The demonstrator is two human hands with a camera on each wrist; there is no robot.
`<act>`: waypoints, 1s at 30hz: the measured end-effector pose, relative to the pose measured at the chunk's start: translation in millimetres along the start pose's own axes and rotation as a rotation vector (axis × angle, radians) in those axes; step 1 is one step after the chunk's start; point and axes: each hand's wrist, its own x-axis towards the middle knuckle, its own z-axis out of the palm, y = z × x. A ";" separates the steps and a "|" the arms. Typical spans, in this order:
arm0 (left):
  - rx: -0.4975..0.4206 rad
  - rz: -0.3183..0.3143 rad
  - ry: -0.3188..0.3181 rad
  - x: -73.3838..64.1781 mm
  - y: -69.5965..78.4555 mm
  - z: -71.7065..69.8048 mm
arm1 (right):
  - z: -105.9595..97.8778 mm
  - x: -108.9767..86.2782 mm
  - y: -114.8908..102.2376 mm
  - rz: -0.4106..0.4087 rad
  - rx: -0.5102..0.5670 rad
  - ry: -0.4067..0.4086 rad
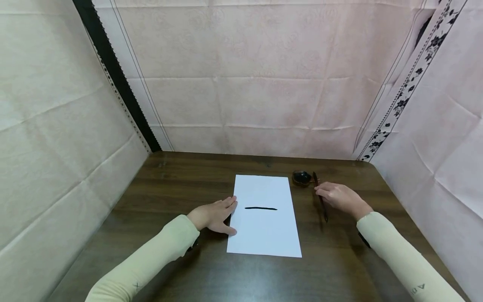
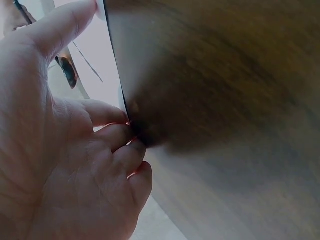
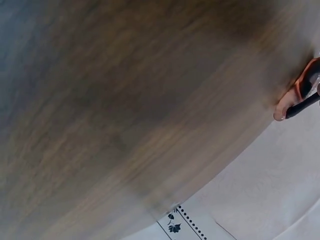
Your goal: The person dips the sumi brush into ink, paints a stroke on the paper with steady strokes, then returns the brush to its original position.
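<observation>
A white sheet of paper [image 1: 263,237] lies on the dark wooden table, with one short black stroke [image 1: 261,208] across its middle. My left hand [image 1: 216,216] rests at the sheet's left edge, thumb and fingertips on its border; the left wrist view shows this hand [image 2: 80,150] from the palm side. To the right of the paper, my right hand [image 1: 341,199] pinches a slender dark brush [image 1: 321,203] by its shaft. The brush's far end stands beside a small clear dish of black ink [image 1: 302,178]. In the right wrist view, part of the dish [image 3: 285,102] and the brush [image 3: 302,106] show at the edge.
Pale cloth sheets hang at the back [image 1: 264,105] and on both sides of the table [image 1: 170,184]. A black strip [image 1: 117,75] runs down the left corner, a floral border [image 1: 407,88] down the right one.
</observation>
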 end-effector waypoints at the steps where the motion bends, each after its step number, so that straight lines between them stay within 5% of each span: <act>1: -0.001 0.000 -0.001 0.0 0.2 -0.1 | -0.2 -0.5 -0.5 0.004 0.001 -0.014; 21: -0.018 0.040 0.002 0.7 -3.5 2.7 | -4.4 -0.4 -8.5 -0.004 -0.138 -0.319; 30: -0.050 0.058 0.015 -0.7 -8.4 5.0 | -4.8 -3.5 -9.0 0.007 -0.151 -0.302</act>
